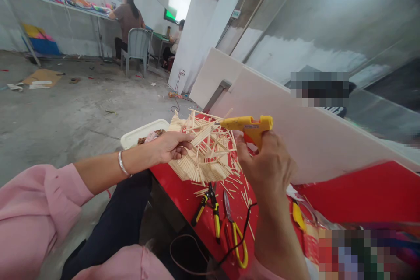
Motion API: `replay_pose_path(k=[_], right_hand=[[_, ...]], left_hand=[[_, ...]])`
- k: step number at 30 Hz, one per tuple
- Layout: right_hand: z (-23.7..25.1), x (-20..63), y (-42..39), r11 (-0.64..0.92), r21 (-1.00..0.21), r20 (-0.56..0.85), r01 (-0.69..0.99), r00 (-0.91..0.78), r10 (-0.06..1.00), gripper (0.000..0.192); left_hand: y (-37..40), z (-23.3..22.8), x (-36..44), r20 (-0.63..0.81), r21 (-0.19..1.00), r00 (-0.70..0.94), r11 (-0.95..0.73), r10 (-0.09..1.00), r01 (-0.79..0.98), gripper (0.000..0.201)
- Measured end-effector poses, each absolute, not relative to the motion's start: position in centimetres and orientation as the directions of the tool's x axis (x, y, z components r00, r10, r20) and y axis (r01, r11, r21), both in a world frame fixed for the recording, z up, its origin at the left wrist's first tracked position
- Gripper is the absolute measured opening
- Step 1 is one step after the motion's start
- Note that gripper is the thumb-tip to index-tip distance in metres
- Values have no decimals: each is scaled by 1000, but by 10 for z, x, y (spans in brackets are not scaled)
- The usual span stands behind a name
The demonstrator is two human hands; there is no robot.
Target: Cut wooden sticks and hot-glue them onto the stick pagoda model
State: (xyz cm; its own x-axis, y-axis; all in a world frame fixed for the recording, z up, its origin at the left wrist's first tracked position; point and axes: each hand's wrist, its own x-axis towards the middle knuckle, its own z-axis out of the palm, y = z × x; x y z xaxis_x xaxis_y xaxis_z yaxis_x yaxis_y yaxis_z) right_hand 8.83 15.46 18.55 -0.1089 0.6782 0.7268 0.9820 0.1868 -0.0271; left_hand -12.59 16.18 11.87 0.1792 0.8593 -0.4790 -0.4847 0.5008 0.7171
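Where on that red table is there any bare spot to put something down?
The red table lies bare to the right, along the white board. It is crowded around the stick model, the loose sticks, the pliers and the scissors.

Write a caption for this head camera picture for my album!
Right hand aims a yellow glue gun at a stick model held by the left hand.

No readable text anywhere. The glue gun [246, 126] carried a small label patch on its side, but its print was too blurred to read. The green screen [170, 15], far up and left of the glue gun, showed no legible characters. The small wall box [235, 14], above the glue gun, was too small to read. Blurred-out patches to its right hid anything there.
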Motion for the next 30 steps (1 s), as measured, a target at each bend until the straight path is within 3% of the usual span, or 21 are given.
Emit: replay_pose_path(k=[17,25,30], right_hand=[[188,86,153,156,12,705,988,-119,699,41],[186,84,158,119,113,764,986,-163,625,49],[186,81,162,105,144,766,984,-178,617,45]], left_hand=[[162,121,-127,-456,707,224,504,861,-496,24],[161,121,-127,-452,714,210,493,867,-497,24],[158,120,-127,-386,780,192,430,902,-455,26]])
